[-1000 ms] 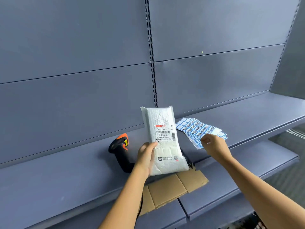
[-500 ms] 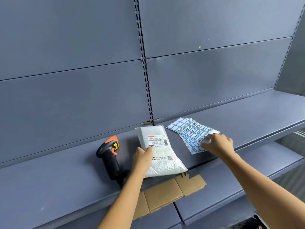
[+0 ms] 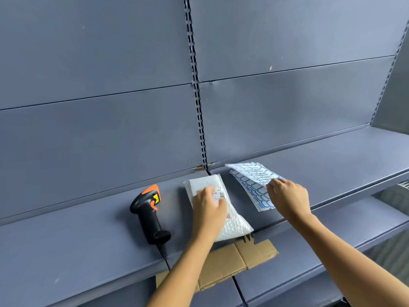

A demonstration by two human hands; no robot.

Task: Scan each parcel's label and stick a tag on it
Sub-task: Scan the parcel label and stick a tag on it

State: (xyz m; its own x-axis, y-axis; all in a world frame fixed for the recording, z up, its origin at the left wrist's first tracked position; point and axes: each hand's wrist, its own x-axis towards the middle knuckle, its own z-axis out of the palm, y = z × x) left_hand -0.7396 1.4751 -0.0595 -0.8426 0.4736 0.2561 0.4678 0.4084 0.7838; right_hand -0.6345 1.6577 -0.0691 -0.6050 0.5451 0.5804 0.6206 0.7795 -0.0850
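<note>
A white bubble-mailer parcel [image 3: 234, 224] lies flat on the grey shelf [image 3: 77, 235], its printed label facing up. My left hand [image 3: 209, 209] lies over the parcel with fingers stretched out, covering much of the label. To the right is a stack of blue-and-white tag sheets [image 3: 252, 189]. My right hand [image 3: 287, 196] pinches the near edge of the top sheet, which is lifted off the stack. A black and orange handheld scanner [image 3: 148, 211] lies on the shelf left of the parcel, with its cable running over the front edge.
A flattened cardboard piece [image 3: 234, 260] sticks out from under the shelf edge below the parcel. A lower grey shelf [image 3: 332, 238] runs beneath. The slotted upright [image 3: 197, 85] divides the grey back panels.
The parcel went from upright in my left hand to flat on the shelf, and my left hand now lies over it. My right hand has lifted the top tag sheet.
</note>
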